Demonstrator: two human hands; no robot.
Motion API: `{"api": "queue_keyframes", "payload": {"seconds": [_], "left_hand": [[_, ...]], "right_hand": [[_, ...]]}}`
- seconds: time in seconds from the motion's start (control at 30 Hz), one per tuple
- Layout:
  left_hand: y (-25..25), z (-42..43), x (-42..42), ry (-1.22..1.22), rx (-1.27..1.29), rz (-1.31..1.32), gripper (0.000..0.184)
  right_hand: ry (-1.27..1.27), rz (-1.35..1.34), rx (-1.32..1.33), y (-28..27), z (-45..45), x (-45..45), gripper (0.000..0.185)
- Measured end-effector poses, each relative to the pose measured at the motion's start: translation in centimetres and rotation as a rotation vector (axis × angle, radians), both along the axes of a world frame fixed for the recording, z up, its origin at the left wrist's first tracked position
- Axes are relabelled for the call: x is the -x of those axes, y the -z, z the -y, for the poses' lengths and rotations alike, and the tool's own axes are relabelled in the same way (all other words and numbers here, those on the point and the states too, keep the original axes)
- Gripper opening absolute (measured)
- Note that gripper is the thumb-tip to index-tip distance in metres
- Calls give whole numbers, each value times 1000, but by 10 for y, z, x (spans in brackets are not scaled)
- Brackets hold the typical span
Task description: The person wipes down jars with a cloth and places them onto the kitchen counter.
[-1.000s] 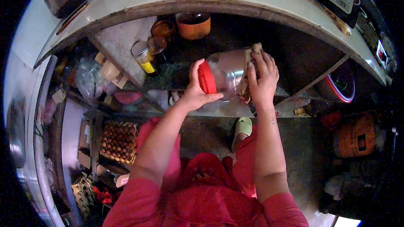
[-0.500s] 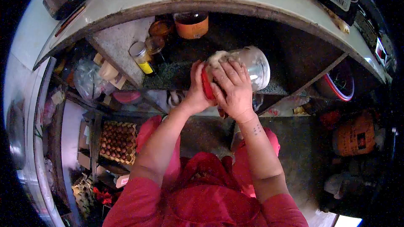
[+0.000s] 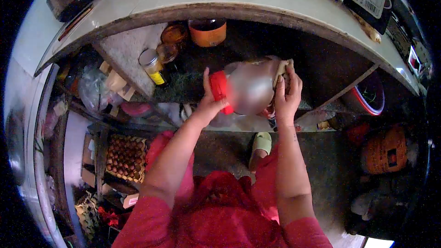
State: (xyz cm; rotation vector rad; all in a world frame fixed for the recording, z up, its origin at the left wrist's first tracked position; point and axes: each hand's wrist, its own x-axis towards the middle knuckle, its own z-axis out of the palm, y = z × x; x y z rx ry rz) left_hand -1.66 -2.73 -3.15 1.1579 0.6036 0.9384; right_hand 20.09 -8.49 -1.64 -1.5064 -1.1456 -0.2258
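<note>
A clear jar (image 3: pixel 252 87) lies sideways between my hands in front of the open shelf, its middle blurred. My left hand (image 3: pixel 212 103) grips the jar by its red lid (image 3: pixel 219 89), thumb below and fingers behind. At the jar's base my right hand (image 3: pixel 288 94) holds a beige cloth (image 3: pixel 283 68) against it, fingers bent over the cloth. Part of the cloth hangs below the jar near my right fingers.
On the shelf behind stand a silver-capped jar with a yellow label (image 3: pixel 152 66), small brown jars and an orange container (image 3: pixel 207 32). The counter edge (image 3: pixel 220 9) runs above. Egg trays (image 3: pixel 125 156) are lower left, a red-rimmed basin (image 3: pixel 370 96) right.
The right hand and cloth went from the jar's base to beside the lid, and are now back at the base. The left hand has stayed on the lid.
</note>
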Motion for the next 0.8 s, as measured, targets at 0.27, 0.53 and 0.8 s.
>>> {"api": "queue_keyframes", "payload": {"seconds": [0.27, 0.53, 0.8], "left_hand": [[-5, -8, 3, 36, -126, -129, 122], [20, -27, 19, -3, -570, -401, 127], [7, -23, 26, 6, -608, -474, 121]], "right_hand": [[58, 109, -30, 7, 5, 12, 35], [-292, 483, 113, -24, 18, 74, 40], [-166, 491, 188, -30, -3, 45, 43]]}}
